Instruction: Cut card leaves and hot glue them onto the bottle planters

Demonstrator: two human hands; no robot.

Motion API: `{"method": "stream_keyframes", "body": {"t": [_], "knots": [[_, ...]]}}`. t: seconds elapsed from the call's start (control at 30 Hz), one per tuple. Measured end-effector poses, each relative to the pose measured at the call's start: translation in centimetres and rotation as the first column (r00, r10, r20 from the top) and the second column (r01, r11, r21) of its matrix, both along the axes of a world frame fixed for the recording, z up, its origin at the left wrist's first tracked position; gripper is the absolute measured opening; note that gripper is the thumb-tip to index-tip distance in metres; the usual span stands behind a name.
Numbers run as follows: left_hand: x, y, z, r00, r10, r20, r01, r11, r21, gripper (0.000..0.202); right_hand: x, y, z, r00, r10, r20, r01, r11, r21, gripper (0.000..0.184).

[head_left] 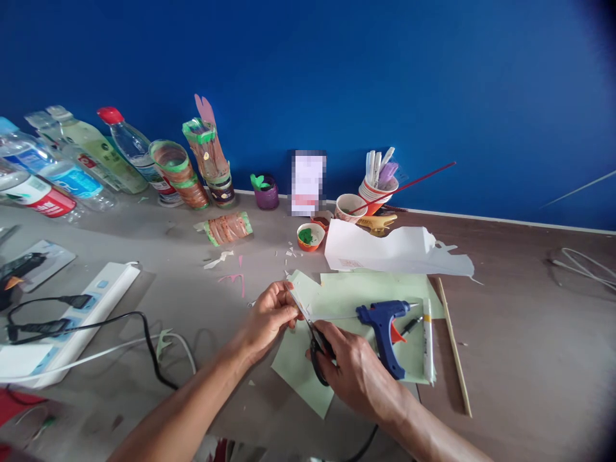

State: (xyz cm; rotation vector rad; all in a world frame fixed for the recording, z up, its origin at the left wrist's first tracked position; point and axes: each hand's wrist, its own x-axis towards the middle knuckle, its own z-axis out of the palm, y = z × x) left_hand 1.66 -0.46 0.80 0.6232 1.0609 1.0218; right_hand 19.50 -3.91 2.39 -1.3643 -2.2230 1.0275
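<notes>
My right hand [353,366] is closed around the dark handles of a pair of scissors [317,359]. The blades point up and left, toward my left hand [274,314]. The fingers of that hand are pinched beside the blades on a small pale piece of paper, mostly hidden by fingers and blades. Beneath both hands lie pale green paper sheets [308,394]. A blue hot glue gun [385,330] rests on the green paper to the right of my hands, with a white marker [427,346] beside it.
White torn paper [380,250] lies behind, near a small cup of green paint [310,237] and paper cups [375,192]. Brown-and-green wrapped bottle pieces [228,229] and plastic bottles [129,147] are at left. A power strip [91,314] with cables lies front left; a wooden stick [455,346] lies right.
</notes>
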Motion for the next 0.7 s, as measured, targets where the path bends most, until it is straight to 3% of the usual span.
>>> {"method": "stream_keyframes", "body": {"t": [0.4,0.7], "knots": [[-1.6,0.5,0.0,0.981,-0.189,-0.041,0.188,0.982,-0.030,0.053,0.7,-0.2,0.7,0.999,0.024,-0.022,-0.027,0.992,-0.126,0.019],[-0.7,0.1,0.1,0.991,-0.084,0.105,0.087,0.996,-0.030,0.042,0.3,-0.1,-0.5,0.987,-0.072,-0.143,0.049,0.986,-0.162,0.024]]}}
